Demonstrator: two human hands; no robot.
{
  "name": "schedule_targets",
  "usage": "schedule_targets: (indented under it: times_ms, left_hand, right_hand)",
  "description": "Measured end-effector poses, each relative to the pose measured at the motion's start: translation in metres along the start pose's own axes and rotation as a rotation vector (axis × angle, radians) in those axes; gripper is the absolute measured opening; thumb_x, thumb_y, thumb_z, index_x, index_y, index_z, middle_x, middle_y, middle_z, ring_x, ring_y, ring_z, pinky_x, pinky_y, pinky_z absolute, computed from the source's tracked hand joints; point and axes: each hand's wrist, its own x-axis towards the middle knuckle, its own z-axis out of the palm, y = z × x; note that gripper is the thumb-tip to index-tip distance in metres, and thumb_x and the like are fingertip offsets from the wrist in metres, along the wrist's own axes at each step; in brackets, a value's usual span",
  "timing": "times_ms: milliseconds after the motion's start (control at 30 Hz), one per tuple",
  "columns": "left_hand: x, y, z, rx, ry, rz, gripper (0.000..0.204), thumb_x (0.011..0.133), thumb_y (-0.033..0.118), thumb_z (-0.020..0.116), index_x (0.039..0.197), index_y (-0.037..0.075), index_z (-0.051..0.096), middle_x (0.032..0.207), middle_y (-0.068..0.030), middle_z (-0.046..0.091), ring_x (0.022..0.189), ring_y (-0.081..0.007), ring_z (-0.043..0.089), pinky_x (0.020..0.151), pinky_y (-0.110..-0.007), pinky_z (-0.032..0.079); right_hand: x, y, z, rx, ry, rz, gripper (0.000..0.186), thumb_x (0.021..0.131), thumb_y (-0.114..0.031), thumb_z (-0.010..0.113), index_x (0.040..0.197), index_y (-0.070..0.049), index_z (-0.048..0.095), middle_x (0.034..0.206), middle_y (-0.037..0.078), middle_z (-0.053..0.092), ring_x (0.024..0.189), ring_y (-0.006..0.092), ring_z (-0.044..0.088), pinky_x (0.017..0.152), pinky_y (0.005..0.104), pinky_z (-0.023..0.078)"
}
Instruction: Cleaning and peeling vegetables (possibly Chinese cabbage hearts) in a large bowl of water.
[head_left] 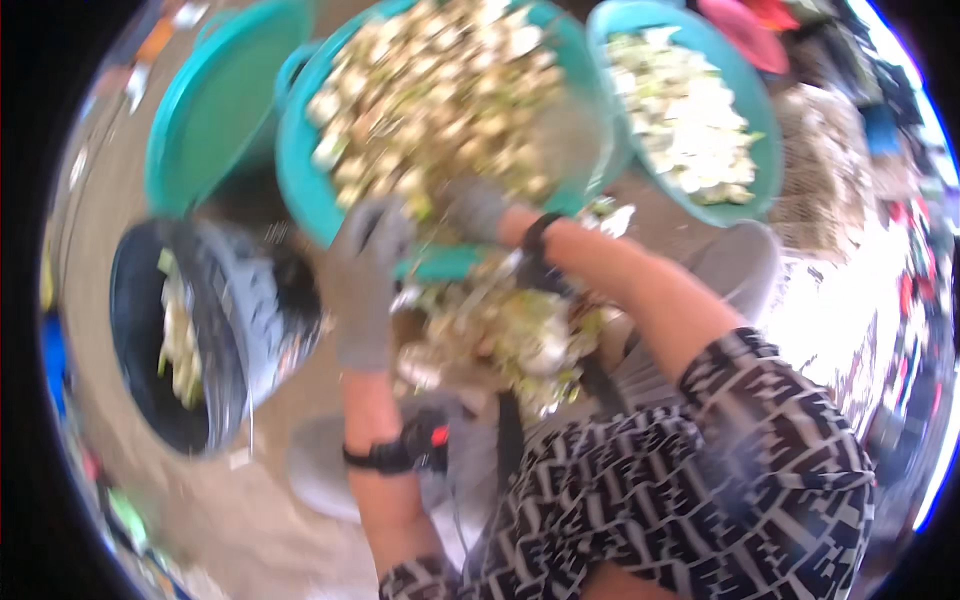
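Note:
A large turquoise tub [435,85] holds many pale, onion-like bulbs with green bits. My left hand [370,250], in a grey glove, is over the tub's near rim, its fingers curled; whatever they hold is hidden or blurred. My right hand [478,210], also gloved, reaches among the bulbs at the tub's near side; its fingertips are smeared by motion. Beneath both hands, below the rim, lies a loose pile of pale trimmings and leaves [520,335].
At upper left stands a turquoise basin [200,130]; at upper right, another [680,130] holds white cut pieces. A dark bucket [135,320] with pale stalks is at left. A woven sack [820,170] and a pink basin [740,30] are at right.

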Motion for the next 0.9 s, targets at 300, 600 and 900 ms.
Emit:
schedule_targets:
  times_ms: [300,600,900]
  left_hand:
    - [-0.016,-0.026,0.009,0.002,-0.008,-0.04,0.016,0.085,0.019,0.052,0.086,0.003,0.055,0.066,0.0016,0.048,0.057,-0.0063,0.044,0.052,-0.02,0.038]
    - [-0.007,-0.042,0.014,0.014,-0.116,-0.026,0.017,0.087,0.016,0.049,0.093,0.0,0.054,0.069,-0.0001,0.05,0.059,-0.0063,0.046,0.052,-0.019,0.039]
    - [-0.011,-0.046,0.023,0.214,-0.165,0.009,0.027,0.084,0.009,0.054,0.108,-0.002,0.048,0.088,-0.0063,0.052,0.076,-0.0131,0.052,0.067,-0.023,0.044]
  right_hand:
    - [-0.009,-0.017,-0.005,-0.139,-0.522,0.117,0.017,0.067,-0.017,0.059,0.081,-0.013,0.067,0.082,0.01,0.064,0.078,0.0256,0.062,0.065,0.0371,0.049]
    - [-0.005,0.007,-0.027,-0.312,-0.699,0.563,0.024,0.062,-0.023,0.066,0.084,-0.012,0.068,0.083,0.003,0.065,0.078,0.0218,0.062,0.062,0.0357,0.049]
    - [-0.033,-0.018,-0.06,0.606,0.018,0.838,0.02,0.059,-0.015,0.065,0.073,-0.001,0.063,0.071,0.01,0.06,0.065,0.022,0.056,0.058,0.033,0.045]
